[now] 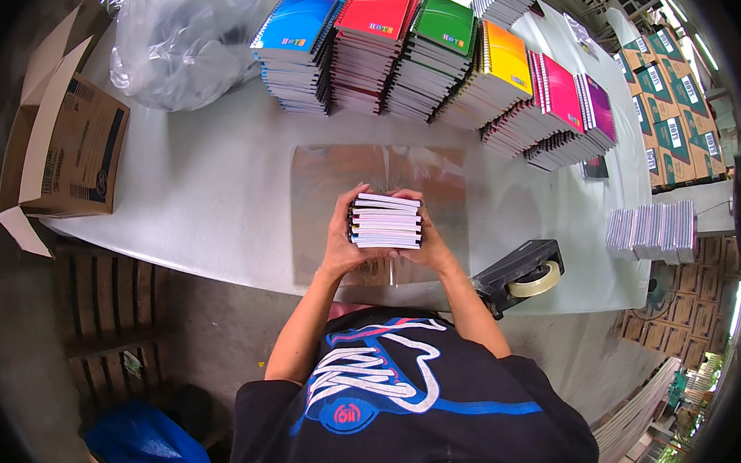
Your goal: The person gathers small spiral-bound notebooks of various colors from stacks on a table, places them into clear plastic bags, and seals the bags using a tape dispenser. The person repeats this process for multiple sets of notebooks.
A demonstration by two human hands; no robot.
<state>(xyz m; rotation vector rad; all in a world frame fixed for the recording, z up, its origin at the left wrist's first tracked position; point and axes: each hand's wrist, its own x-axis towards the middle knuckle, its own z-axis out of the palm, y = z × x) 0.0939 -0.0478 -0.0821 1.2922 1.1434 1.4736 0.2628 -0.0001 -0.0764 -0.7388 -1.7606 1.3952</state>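
Between my two hands is a small stack of spiral notebooks (385,222), its white page edges turned up toward me. My left hand (342,233) wraps the stack's left side, and my right hand (424,232) grips its right side. Beneath it on the table lies a clear plastic sheet (316,180). Beyond the sheet, notebook piles stand in a curved row: blue (297,24), red (377,12), green (443,25), yellow (504,60), pink (559,93) and purple (598,107). The covers of the held notebooks are mostly hidden.
A black tape dispenser (518,278) sits at the table's near edge, right of my arm. An open cardboard box (81,143) and a clear plastic bag (181,52) are at the left. More notebooks (652,233) stand at the right edge, with stacked cartons (673,111) beyond.
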